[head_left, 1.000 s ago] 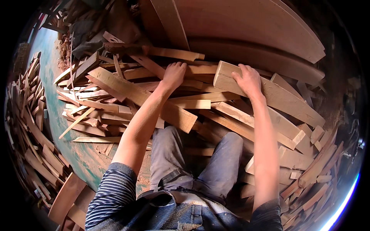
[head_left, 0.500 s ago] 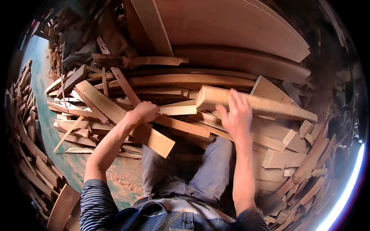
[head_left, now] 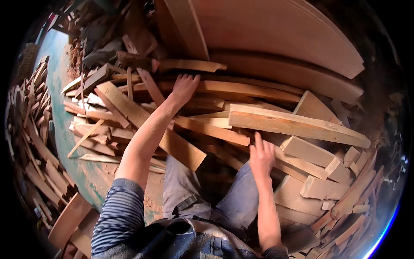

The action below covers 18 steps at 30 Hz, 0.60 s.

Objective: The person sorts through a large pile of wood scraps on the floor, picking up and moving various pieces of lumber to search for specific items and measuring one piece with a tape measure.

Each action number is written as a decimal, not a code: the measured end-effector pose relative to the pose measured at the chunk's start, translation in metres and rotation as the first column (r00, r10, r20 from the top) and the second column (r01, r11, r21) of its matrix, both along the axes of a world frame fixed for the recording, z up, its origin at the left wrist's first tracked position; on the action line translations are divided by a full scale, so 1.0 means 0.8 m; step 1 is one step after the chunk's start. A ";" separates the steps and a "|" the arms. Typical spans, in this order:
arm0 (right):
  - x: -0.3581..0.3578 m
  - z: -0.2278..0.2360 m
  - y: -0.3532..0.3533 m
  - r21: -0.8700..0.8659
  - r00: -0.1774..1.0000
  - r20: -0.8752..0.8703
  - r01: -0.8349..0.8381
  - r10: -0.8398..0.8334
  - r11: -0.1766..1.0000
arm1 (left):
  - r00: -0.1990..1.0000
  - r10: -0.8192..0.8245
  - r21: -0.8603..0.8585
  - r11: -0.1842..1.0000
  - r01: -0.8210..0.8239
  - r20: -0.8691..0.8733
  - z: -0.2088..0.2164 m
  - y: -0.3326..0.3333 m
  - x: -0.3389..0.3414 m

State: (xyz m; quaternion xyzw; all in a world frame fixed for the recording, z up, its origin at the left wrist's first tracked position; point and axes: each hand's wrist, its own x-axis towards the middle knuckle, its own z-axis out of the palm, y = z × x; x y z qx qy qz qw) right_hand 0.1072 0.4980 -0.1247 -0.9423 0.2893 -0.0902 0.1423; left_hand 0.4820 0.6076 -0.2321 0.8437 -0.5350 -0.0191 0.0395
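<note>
Two hands (head_left: 185,88) (head_left: 261,159) seemingly at plank (head_left: 241,89) (head_left: 215,130) edges, little room around.

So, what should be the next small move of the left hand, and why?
I would probably close the left hand around the long back board: the hand lies across it, and a firm grip is not evident. The right hand, on the near side of the thick beam, seems farther from that board.

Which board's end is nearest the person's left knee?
The thick board slanting beneath the left forearm. Its square end overlaps the left knee in view; the narrower plank beside it ends by the right hand.
</note>
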 end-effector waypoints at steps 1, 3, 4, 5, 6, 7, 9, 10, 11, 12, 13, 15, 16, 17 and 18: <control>-0.010 -0.001 0.005 0.035 0.998 0.041 0.051 -0.052 0.998 | 0.999 0.035 -0.020 0.999 -0.035 0.010 -0.002 0.002 -0.005; -0.029 -0.009 0.016 0.146 0.986 0.060 0.147 -0.157 0.978 | 0.997 0.029 0.058 0.998 -0.025 -0.074 -0.042 0.018 0.014; -0.041 -0.010 0.020 0.167 0.982 0.059 0.169 -0.181 0.971 | 0.996 -0.002 0.075 0.997 0.009 -0.093 -0.044 0.011 0.019; -0.049 -0.009 0.023 0.186 0.978 0.060 0.186 -0.200 0.965 | 0.994 -0.028 0.088 0.995 0.038 -0.110 -0.041 0.007 0.023; -0.049 0.000 0.024 0.222 0.974 0.060 0.199 -0.217 0.954 | 0.998 -0.044 0.098 0.994 0.049 -0.055 -0.037 0.003 0.023; -0.051 0.001 0.022 0.229 0.976 0.078 0.182 -0.205 0.956 | 0.998 -0.063 0.104 0.993 0.063 -0.004 -0.032 0.003 0.019; -0.054 0.011 0.010 0.197 0.982 0.050 0.166 -0.179 0.966 | 0.994 -0.061 0.130 0.989 0.072 -0.092 -0.002 0.008 0.008; -0.054 0.020 0.006 0.162 0.986 0.070 0.139 -0.151 0.977 | 0.992 -0.061 0.143 0.987 0.076 -0.108 0.008 0.018 0.000; -0.048 0.026 -0.001 0.125 0.987 0.096 0.114 -0.127 0.986 | 0.991 -0.066 0.154 0.985 0.084 -0.117 0.022 0.024 -0.004; -0.041 0.034 -0.005 0.088 0.987 0.121 0.092 -0.103 0.992 | 0.985 -0.069 0.215 0.971 0.103 -0.161 0.035 0.032 -0.012; -0.032 0.046 -0.008 0.072 0.987 0.134 0.077 -0.086 0.994 | 0.983 -0.087 0.204 0.971 0.120 -0.164 0.050 0.037 -0.013; -0.006 0.069 -0.014 0.050 0.984 0.177 -0.013 0.004 0.999 | 0.975 -0.127 0.176 0.972 0.159 -0.183 0.063 0.041 -0.017; 0.012 0.077 -0.020 -0.008 0.979 0.189 -0.081 0.081 0.997 | 0.974 -0.128 0.166 0.973 0.160 -0.187 0.070 0.037 -0.014; 0.032 0.082 -0.028 -0.062 0.968 0.187 -0.156 0.165 0.986 | 0.978 -0.133 0.128 0.980 0.154 -0.160 0.072 0.039 -0.011; 0.051 0.089 -0.036 -0.116 0.956 0.175 -0.217 0.235 0.969 | 0.979 -0.149 0.085 0.983 0.162 -0.139 0.074 0.037 -0.004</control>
